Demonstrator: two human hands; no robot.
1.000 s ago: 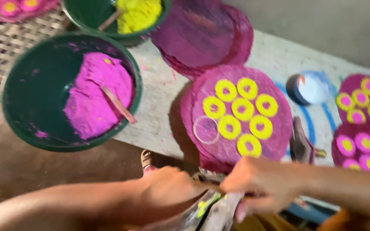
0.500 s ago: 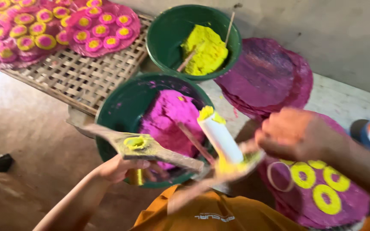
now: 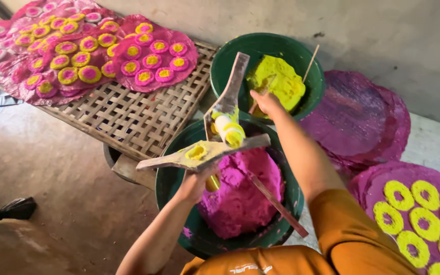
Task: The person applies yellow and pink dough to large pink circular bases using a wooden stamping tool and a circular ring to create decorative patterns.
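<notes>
My left hand grips from below a wooden hinged press, smeared with yellow dough, over a green bowl of pink dough. The press lever stands raised, and a white cylinder capped with yellow sits at its hinge. My right hand reaches forward to the green bowl of yellow dough and touches the yellow lump beside a thin stick. A wooden stick lies across the pink dough.
A woven bamboo rack at left holds purple rounds topped with yellow-and-pink rings. A stack of plain purple rounds lies at right. A purple round with yellow rings sits at lower right. A grey wall is behind.
The view swung left and up. My right hand left the press and reached into the yellow bowl. The press lever now stands raised, still held by my left hand.
</notes>
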